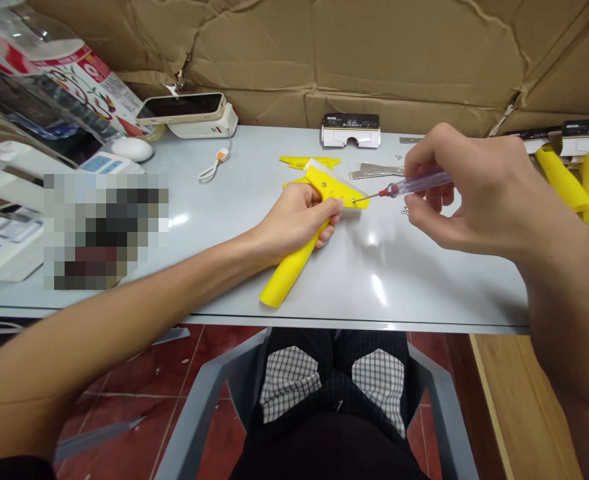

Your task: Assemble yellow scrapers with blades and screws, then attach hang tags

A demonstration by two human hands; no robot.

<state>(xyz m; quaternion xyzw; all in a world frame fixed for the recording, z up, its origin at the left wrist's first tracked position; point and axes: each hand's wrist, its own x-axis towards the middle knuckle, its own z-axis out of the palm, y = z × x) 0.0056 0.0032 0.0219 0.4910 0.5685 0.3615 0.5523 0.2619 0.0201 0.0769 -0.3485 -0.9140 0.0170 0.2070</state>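
My left hand (299,220) is wrapped round a yellow scraper (294,267), whose wide head points up and to the right. Two screws show in that head, with a clear strip along its upper edge. Between the fingers of my right hand (469,190) is a screwdriver (417,183) with a see-through purple handle and a red collar. Its tip meets the screw (353,201) at the head's right end. Behind the scraper lie yellow plastic pieces (304,162), and metal blades (377,171) lie to their right. Small screws (405,210) rest near my right fingertips.
A black and white package (351,131) stands at the table's back by the cardboard (414,53). More yellow scrapers (564,179) lie at the right. A phone (182,107), a mouse (132,149), a short cable (214,165) and a bottle (92,80) are at the left.
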